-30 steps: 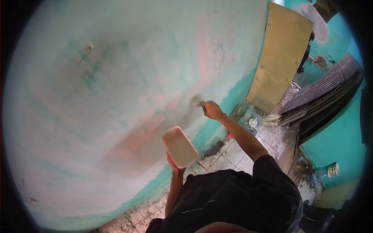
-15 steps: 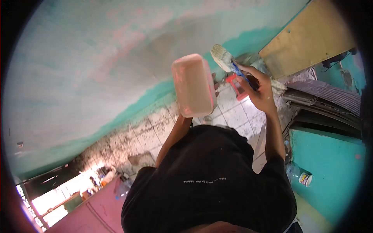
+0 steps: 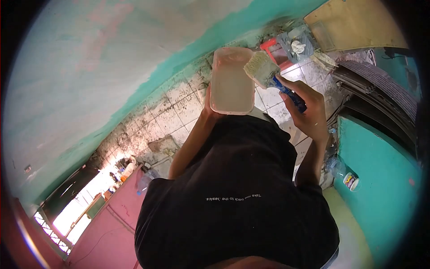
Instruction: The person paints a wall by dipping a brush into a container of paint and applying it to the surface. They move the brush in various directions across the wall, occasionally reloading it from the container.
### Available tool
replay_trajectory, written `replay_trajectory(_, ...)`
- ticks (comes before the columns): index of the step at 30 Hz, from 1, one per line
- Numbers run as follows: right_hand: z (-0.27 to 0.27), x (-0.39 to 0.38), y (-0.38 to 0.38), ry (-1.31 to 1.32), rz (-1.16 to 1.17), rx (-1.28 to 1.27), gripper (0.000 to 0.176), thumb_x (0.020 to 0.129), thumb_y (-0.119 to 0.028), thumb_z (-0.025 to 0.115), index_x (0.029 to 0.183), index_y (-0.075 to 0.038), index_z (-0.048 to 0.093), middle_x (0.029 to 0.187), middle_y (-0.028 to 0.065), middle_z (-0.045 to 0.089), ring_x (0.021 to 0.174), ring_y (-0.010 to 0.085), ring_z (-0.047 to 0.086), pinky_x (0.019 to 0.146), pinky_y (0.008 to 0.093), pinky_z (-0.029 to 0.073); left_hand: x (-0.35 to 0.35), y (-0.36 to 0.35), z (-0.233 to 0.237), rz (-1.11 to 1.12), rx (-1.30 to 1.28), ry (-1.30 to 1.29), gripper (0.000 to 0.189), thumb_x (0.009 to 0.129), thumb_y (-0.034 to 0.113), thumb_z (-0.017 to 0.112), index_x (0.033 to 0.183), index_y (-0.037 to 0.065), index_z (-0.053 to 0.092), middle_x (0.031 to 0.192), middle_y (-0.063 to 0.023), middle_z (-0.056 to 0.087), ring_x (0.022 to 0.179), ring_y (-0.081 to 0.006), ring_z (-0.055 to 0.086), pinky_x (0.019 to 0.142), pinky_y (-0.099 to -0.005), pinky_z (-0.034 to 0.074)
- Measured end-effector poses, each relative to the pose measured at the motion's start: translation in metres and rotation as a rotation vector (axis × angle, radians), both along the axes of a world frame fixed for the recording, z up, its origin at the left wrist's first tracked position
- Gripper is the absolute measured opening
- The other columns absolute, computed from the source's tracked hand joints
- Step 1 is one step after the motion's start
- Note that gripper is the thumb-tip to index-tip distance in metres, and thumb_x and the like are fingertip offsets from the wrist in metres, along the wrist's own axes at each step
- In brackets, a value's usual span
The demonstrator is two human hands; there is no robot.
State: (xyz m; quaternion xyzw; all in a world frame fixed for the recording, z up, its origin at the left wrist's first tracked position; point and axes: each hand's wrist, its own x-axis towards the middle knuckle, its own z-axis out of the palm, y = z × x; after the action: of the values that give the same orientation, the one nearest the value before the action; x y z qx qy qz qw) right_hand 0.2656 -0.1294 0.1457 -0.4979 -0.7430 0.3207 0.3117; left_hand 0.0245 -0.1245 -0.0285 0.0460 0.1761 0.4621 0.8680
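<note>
A pinkish rectangular tub (image 3: 232,83) with whitish paint inside is held in front of my body. My left hand (image 3: 209,104) grips it at its near left side; most of the fingers are hidden behind the tub. My right hand (image 3: 307,105) is closed round the blue handle of a wide paintbrush (image 3: 264,71). The brush's pale, paint-coated bristles are at the tub's right rim; whether they touch it I cannot tell.
A whitish and turquoise wall (image 3: 134,54) rises at the left. Beyond the tub, a red item (image 3: 269,45) and a grey tray (image 3: 296,45) lie over stained floor tiles (image 3: 168,121). Stacked corrugated sheets (image 3: 380,89), a turquoise panel (image 3: 380,157) and a plastic bottle (image 3: 342,174) are at the right.
The view has tilted down from the wall, showing more floor and the grey tray. The brush has turned its broad face to view and come nearer the tub.
</note>
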Motion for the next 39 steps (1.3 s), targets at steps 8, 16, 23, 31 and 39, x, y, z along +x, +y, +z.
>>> replay_trajectory(8,-0.012,0.007,0.01,-0.091,0.143,-0.118,0.037,0.087,-0.002,0.064,0.123,-0.01,0.065,0.084,0.0125,0.063,0.069,0.0299,0.061,0.064,0.0397,0.049,-0.004,0.001,0.02,0.053,-0.028,0.109,0.062,0.106,0.051,0.029,0.143,0.004,0.045,0.133,-0.0152,0.058,0.118,-0.0266,0.061,0.101,-0.0429,0.051)
replay_trajectory(16,-0.02,-0.001,0.01,-0.16,0.246,-0.112,0.032,0.086,-0.006,0.063,0.117,-0.01,0.067,0.09,0.0131,0.066,0.077,0.0334,0.063,0.069,0.0424,0.049,-0.015,-0.002,0.022,0.054,0.028,0.424,0.064,0.106,0.052,0.026,0.145,0.003,0.041,0.137,-0.0158,0.055,0.122,-0.0264,0.057,0.103,-0.0414,0.049)
replay_trajectory(23,-0.02,-0.009,0.006,-0.246,0.268,-0.025,0.03,0.085,-0.006,0.065,0.114,-0.005,0.067,0.092,0.0152,0.068,0.08,0.0343,0.065,0.071,0.0431,0.05,0.002,0.0,0.032,0.128,0.058,0.365,0.067,0.105,0.055,0.024,0.145,0.003,0.042,0.134,-0.0156,0.057,0.119,-0.0277,0.059,0.101,-0.0433,0.05)
replay_trajectory(31,-0.022,-0.004,-0.008,-0.278,0.238,-0.04,0.027,0.083,-0.01,0.066,0.109,-0.005,0.067,0.088,0.0148,0.067,0.081,0.0359,0.066,0.071,0.0458,0.051,0.015,-0.005,0.019,0.065,0.096,0.278,0.064,0.105,0.054,0.03,0.144,0.004,0.043,0.134,-0.0162,0.057,0.119,-0.0276,0.059,0.102,-0.0432,0.05)
replay_trajectory(39,-0.038,0.008,-0.022,-0.241,0.174,-0.062,0.028,0.085,-0.009,0.066,0.113,-0.007,0.068,0.092,0.0137,0.068,0.08,0.034,0.066,0.071,0.0414,0.051,0.029,-0.002,0.015,0.052,0.049,0.234,0.064,0.106,0.053,0.03,0.144,0.004,0.043,0.134,-0.0161,0.057,0.118,-0.0273,0.06,0.101,-0.0433,0.051)
